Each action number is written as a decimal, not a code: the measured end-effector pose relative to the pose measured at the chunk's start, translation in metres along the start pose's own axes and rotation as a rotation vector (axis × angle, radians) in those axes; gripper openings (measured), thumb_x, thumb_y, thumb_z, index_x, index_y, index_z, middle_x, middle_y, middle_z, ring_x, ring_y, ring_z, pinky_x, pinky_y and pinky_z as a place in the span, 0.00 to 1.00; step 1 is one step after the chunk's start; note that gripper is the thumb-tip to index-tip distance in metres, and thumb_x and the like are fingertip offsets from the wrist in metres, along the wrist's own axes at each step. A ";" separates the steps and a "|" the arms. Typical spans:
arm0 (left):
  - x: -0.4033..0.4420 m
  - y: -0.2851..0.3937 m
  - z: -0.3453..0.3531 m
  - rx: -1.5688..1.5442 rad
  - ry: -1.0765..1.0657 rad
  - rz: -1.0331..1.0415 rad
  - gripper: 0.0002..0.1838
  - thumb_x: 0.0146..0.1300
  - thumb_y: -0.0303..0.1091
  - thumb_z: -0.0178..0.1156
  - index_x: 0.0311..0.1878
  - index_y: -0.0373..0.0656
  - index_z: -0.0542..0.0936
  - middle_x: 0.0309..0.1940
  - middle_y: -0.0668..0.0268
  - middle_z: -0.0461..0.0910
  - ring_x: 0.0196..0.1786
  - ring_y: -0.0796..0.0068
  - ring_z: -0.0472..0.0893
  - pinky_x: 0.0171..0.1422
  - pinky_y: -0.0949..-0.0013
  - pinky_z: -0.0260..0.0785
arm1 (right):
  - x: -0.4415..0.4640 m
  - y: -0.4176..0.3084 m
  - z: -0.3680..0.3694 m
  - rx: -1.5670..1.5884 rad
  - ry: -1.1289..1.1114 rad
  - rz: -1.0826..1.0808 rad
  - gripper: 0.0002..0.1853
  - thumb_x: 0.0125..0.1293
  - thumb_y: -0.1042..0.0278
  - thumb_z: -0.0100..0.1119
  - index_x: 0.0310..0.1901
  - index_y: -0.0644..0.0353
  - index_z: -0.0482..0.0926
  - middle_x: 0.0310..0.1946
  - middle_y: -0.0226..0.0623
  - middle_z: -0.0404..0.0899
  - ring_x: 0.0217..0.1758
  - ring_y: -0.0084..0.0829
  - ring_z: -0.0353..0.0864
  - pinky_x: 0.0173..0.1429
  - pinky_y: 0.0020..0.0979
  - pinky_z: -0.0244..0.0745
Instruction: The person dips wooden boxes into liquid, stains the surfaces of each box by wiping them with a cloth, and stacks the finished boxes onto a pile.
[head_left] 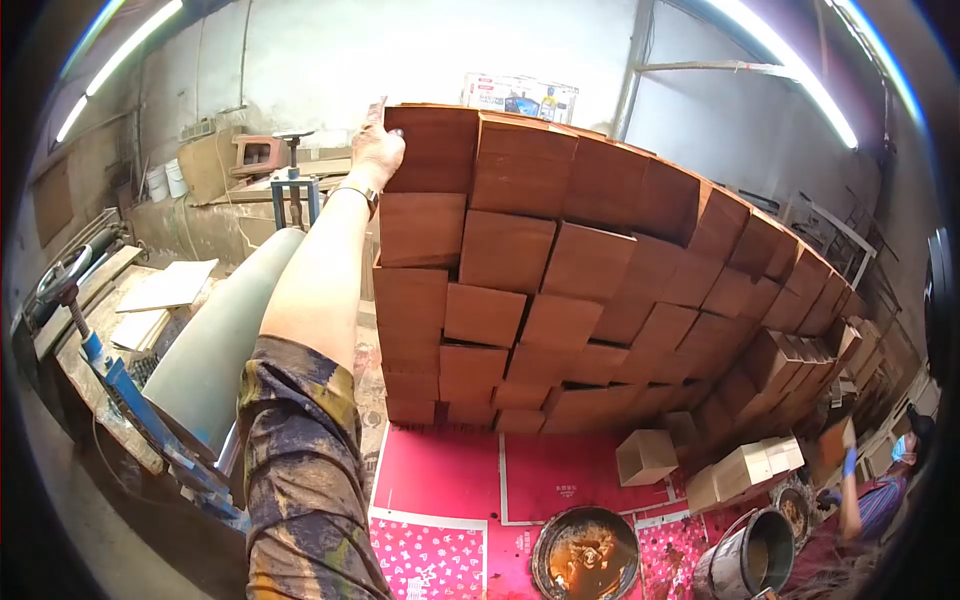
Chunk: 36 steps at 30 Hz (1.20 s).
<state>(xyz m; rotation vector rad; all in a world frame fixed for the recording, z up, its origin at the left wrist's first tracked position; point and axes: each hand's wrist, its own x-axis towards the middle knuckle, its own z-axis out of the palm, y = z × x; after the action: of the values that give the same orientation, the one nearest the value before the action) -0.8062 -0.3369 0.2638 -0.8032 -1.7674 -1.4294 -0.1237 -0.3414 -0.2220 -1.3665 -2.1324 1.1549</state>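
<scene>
My left hand (377, 152), with a watch on its wrist, is raised to the top left corner of a tall stack of reddish-brown stained wooden boxes (510, 250). It grips the corner wooden box (432, 148) of the top row. The thumb lies against the front face, one finger points up along the side edge, and the other fingers are partly hidden. The boxes sit in uneven rows, some jutting out or tilted, with dark gaps between them. My right hand is outside the view.
Pink printed sheets (440, 470) cover the floor, bearing a basin of brown liquid (586, 555), a bucket (750, 555) and pale unstained boxes (646, 457). A masked co-worker (880, 490) at the right holds a brown panel. A printed carton (520, 97) tops the stack; blue clamps (130, 400) stand left.
</scene>
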 end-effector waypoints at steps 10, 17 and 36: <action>-0.084 0.041 -0.002 0.164 0.448 0.426 0.29 0.53 0.24 0.61 0.61 0.42 0.68 0.53 0.54 0.75 0.57 0.54 0.73 0.62 0.57 0.64 | -0.037 0.057 0.012 0.258 -0.002 0.048 0.17 0.61 0.67 0.62 0.52 0.61 0.77 0.49 0.43 0.80 0.52 0.39 0.79 0.55 0.33 0.74; -0.309 0.097 0.011 -0.502 -0.569 0.469 0.22 0.47 0.07 0.51 0.44 0.38 0.78 0.29 0.62 0.72 0.34 0.64 0.74 0.41 0.68 0.68 | -0.048 0.025 -0.032 -0.089 0.045 -0.140 0.17 0.56 0.64 0.64 0.47 0.61 0.78 0.37 0.46 0.79 0.42 0.45 0.79 0.45 0.39 0.74; -0.760 0.162 0.324 -0.304 -0.908 -0.667 0.31 0.51 0.26 0.66 0.59 0.33 0.68 0.53 0.59 0.76 0.54 0.64 0.75 0.58 0.66 0.67 | 0.024 0.175 -0.232 0.368 -0.126 -0.003 0.19 0.62 0.69 0.61 0.53 0.65 0.75 0.44 0.40 0.80 0.46 0.28 0.80 0.50 0.29 0.74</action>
<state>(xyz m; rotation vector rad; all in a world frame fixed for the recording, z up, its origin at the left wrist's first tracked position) -0.3009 -0.0109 -0.3257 -1.2178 -2.7183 -1.9744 0.1206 -0.1829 -0.2227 -1.1490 -1.8760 1.5752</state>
